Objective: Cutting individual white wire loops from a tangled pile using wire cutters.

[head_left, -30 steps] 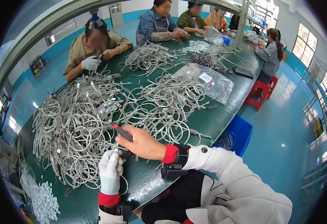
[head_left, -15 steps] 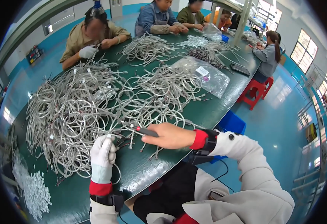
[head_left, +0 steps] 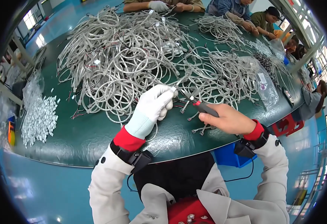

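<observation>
My left hand [head_left: 154, 103], in a white knitted glove, is closed over the table with thumb and fingers pinched on a grey cable. A loop of cable [head_left: 155, 133] hangs below its wrist. My bare right hand [head_left: 227, 118] is wrapped round pliers [head_left: 205, 108] with dark grey and red handles. The jaws of the pliers point left toward my left fingertips, close to the pinched cable end. Whether the jaws touch that end, I cannot tell. Just beyond both hands lies a large tangled heap of grey cables [head_left: 122, 63] with small connectors and thin coloured wires.
A smaller cable heap [head_left: 227, 72] lies to the right, beside a clear plastic bag [head_left: 265, 89]. Small white pieces [head_left: 40, 121] are piled at the left. A blue bin [head_left: 232, 155] stands below the table's near edge. Several people sit along the far side.
The view has swung left, so the heaps and both hands appear farther right. My left hand stays pinched on the cable, and the pliers' jaws remain near its fingertips.
</observation>
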`<state>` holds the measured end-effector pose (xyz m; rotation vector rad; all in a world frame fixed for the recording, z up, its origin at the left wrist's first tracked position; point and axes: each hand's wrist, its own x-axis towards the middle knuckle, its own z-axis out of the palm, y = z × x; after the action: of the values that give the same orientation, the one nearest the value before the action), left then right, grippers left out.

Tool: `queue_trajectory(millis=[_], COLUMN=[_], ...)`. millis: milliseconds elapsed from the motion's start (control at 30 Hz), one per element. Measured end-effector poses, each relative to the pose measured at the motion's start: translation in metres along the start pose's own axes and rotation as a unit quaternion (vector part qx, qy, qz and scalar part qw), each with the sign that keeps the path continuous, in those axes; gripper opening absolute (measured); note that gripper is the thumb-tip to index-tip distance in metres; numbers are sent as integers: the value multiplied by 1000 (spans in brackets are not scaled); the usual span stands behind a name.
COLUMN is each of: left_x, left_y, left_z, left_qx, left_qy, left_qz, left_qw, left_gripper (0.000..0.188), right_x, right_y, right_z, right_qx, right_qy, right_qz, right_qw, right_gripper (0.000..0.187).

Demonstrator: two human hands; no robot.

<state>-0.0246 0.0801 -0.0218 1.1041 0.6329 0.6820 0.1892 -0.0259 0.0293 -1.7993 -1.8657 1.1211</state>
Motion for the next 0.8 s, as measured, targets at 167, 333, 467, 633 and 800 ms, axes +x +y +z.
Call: queue_trajectory(millis=[167,333,467,633,800], left_x=[-1,-5,-4,-4,-3], left_y=[0,5,6,2,0], left_z=[1,3,3,0,-1], left_qx=[4,18,25,26,31], left_qy=[-13,-27,-34,-46,-46], left_qz=[-10,-29,-29,-17,-20], left_qw=[1000,999,999,998,998], left_gripper=[21,21,21,22,22], right_x=[0,4,3,5,6], right_y=[-9,-4,-6,-5,-7], right_z=[-4,-7,-10,-10,-13], right_qx=[-7,-10,-35,-43,-80], right_qy=[-33,-49,-50,-53,-53], right_qz=[21,49,29,45,27], right_qw=[999,998,998,997,995], right_gripper=[38,40,41,42,42])
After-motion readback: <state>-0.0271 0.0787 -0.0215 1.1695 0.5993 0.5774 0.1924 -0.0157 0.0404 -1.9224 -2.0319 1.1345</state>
